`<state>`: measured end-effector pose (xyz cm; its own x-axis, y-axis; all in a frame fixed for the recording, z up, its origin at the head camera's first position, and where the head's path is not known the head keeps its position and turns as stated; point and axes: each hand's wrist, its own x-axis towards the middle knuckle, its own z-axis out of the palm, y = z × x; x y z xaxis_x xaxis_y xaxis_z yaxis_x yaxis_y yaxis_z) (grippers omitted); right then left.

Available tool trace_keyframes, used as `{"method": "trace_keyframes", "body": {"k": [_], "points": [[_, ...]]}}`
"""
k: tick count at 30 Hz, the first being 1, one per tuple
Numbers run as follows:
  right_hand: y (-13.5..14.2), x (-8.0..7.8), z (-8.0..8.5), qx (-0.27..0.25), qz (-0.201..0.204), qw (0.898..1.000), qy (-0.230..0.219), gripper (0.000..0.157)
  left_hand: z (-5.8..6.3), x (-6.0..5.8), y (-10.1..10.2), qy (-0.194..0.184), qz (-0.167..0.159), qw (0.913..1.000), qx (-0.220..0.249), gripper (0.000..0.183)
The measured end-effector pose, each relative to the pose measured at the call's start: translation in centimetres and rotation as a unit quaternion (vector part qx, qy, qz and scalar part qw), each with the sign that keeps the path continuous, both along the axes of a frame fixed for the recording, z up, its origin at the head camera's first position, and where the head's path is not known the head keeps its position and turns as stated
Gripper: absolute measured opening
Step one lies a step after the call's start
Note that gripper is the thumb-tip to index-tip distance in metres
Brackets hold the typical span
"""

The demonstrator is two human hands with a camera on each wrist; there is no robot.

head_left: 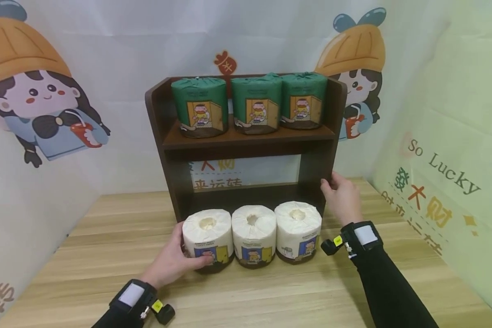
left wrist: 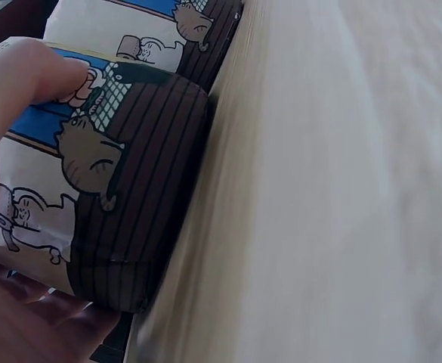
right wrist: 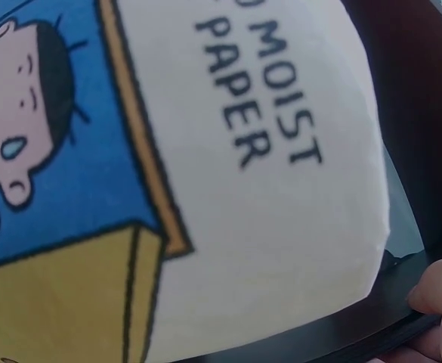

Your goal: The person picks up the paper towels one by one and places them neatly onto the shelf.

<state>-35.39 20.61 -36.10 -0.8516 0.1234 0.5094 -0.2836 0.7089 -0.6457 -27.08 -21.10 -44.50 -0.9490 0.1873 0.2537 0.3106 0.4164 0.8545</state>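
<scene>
My left hand grips the leftmost white-wrapped toilet roll, its thumb across the printed front and its fingers round the far left side. In the left wrist view, that roll's dark striped base sits close over the tabletop. A middle white roll and a right white roll stand beside it in a row before the lower opening of a dark brown two-tier shelf. At the shelf's right side panel, my right hand holds the edge between thumb and fingers. The right white roll fills most of the right wrist view.
Three green-wrapped rolls, left, middle and right, stand on the upper tier. The shelf rests on a wood-grain table. Behind and at both sides hang printed sheets with cartoon figures and lettering.
</scene>
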Motion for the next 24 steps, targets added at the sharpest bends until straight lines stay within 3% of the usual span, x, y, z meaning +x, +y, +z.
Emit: {"method": "trace_keyframes", "body": {"k": [9, 18, 24], "points": [[0.1, 0.2, -0.1, 0.001, 0.004, 1.000, -0.002, 0.029, -0.3, -0.5, -0.2, 0.002, 0.011, 0.9997, 0.020, 0.105], [0.2, 0.1, 0.1, 0.004, -0.003, 1.000, -0.005, 0.031, 1.3, -0.9, 0.2, 0.016, 0.019, 0.9985, 0.049, 0.100], [0.0, 0.1, -0.1, 0.014, -0.008, 1.000, -0.001, 0.029, 1.8, -1.7, 1.2, 0.040, 0.051, 0.9972, 0.038, 0.101]]}}
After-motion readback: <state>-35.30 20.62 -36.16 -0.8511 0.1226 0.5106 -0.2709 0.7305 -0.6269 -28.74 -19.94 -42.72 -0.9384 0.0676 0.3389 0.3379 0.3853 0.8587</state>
